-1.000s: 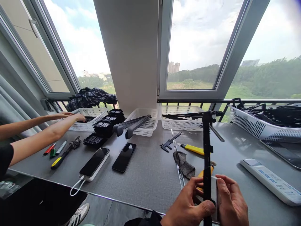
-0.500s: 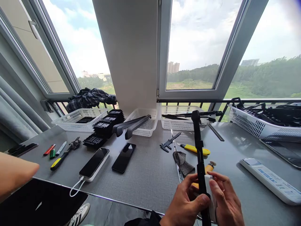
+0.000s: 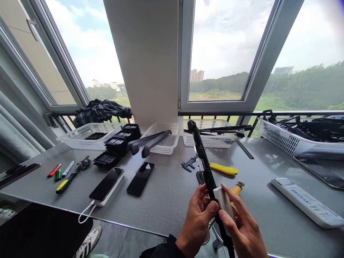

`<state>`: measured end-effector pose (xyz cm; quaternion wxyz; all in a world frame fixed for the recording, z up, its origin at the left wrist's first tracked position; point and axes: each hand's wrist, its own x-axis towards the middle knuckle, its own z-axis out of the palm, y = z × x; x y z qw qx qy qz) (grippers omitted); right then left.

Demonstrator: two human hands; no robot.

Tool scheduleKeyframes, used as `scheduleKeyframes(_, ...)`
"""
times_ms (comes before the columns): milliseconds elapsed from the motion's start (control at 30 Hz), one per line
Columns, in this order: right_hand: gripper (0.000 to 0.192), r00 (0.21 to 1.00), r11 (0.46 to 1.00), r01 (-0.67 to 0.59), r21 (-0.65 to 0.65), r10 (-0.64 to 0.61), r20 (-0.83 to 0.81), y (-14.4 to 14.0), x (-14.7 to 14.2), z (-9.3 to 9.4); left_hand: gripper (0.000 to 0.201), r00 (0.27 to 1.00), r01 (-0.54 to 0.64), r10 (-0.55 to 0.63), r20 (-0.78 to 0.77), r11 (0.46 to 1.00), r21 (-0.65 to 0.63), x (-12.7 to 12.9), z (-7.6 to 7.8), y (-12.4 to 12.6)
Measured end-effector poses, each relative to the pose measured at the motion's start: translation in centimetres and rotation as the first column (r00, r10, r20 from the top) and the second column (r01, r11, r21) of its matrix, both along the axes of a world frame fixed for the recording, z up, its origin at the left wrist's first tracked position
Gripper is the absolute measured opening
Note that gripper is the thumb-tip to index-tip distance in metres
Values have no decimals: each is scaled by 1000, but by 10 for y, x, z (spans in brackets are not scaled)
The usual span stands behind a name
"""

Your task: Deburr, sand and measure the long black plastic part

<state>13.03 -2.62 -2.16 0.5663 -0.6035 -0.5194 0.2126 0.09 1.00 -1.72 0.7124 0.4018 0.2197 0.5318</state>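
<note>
1. Left hand (image 3: 197, 218) low in the middle of the view, fingers wrapped around a long black plastic bar (image 3: 202, 157), thumb pressed on its front face.
2. Right hand (image 3: 243, 229) just beside it, grasping a small white block (image 3: 225, 201) that sits against the same bar, fingertips laid along the block's side.
3. Bar tilted, upper end leaning left toward the windows, lower end running down between the two hands and out past the wrists (lowest stretch partly hidden).
4. Bar and block held above the near edge of the grey table (image 3: 166, 193), not resting on it.
5. Behind the hands on the table: a yellow knife (image 3: 223, 169), a yellow-handled tool (image 3: 236, 188) partly hidden by the fingers, and a black caliper (image 3: 189, 164).
6. To the left: two dark phones (image 3: 140, 173) lying flat, one atop a white power bank (image 3: 106, 190) with a looped cable.
7. Farther left: pliers (image 3: 70, 175) with a yellow grip, markers (image 3: 57, 171) beside them.
8. Along the window side: white baskets (image 3: 164, 143), one holding long grey parts, and stacked black trays (image 3: 122, 138).
9. At right: a white remote (image 3: 305, 202) flat on the table, and a larger basket (image 3: 285, 139) of black parts.
</note>
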Motion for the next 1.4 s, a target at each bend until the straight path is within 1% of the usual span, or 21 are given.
scheduleKeyframes(67, 58, 998, 1000, -30, -2, 30, 62, 1, 1, -1, 67, 1000, -15, 15, 16, 1000, -8, -2, 0, 2)
scheduleKeyframes(200, 56, 989, 998, -63, -1, 63, 132, 0, 1, -1, 62, 999, -38, 38, 34, 999, 10, -6, -4, 6)
scheduleKeyframes(333, 55, 974, 994, -112, 0, 110, 199, 1, 3, -4, 60, 995, -82, 82, 50, 997, 2, -9, -6, 10)
scheduleKeyframes(567, 56, 952, 981, -194, -30, 196, 236, 0, 8, -8, 55, 992, -106, 108, 68, 994, -36, -10, -2, 9)
scheduleKeyframes(800, 55, 969, 992, -120, -26, 123, 213, -2, -6, -3, 53, 994, -77, 85, 64, 990, -119, -13, 3, 9)
scheduleKeyframes(933, 55, 970, 994, -111, -24, 114, 215, -2, -10, -1, 55, 995, -74, 82, 62, 990, -124, -14, 5, 10)
scheduleKeyframes(1233, 54, 965, 994, -107, 12, 101, 242, -3, -10, 0, 58, 996, -63, 70, 54, 991, -116, -13, 5, 10)
scheduleKeyframes(1400, 52, 969, 998, -58, 21, 51, 244, -3, -13, -1, 59, 994, -34, 45, 99, 993, -111, -11, 6, 9)
